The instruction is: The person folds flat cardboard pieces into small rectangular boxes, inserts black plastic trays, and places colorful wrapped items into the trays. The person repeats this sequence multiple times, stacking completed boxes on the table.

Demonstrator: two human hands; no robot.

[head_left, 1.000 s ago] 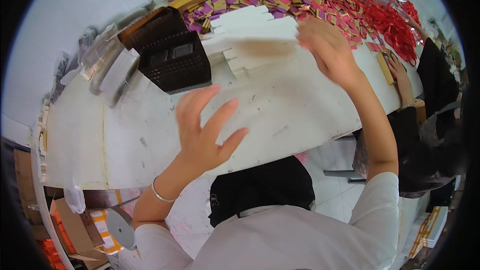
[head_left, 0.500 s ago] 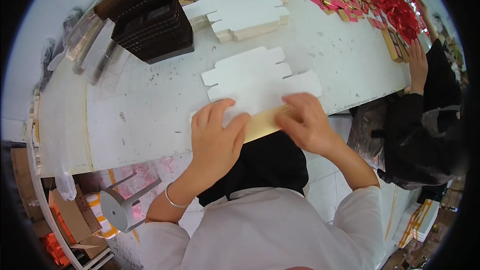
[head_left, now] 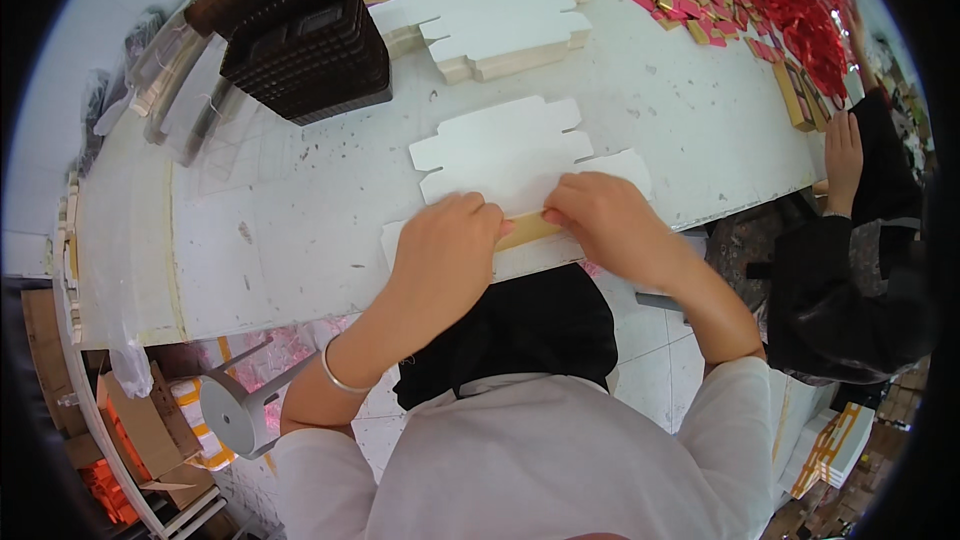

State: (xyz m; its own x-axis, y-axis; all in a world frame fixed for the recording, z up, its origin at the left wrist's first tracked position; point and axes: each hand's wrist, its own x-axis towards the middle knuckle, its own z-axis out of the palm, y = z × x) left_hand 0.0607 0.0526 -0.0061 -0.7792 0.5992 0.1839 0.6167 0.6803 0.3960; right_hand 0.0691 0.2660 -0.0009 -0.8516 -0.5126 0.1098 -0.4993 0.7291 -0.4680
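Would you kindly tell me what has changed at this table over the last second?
The left hand and right hand have drawn together, toward the person. Both now grip a gold-coloured strip along the near side of a flat white blank, which has come to lie by the table's front edge. The black trays and stack of white blanks keep their places.

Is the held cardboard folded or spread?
Partly folded: the cardboard blank lies spread, but its near flap is turned up, gold side showing, between left hand and right hand.
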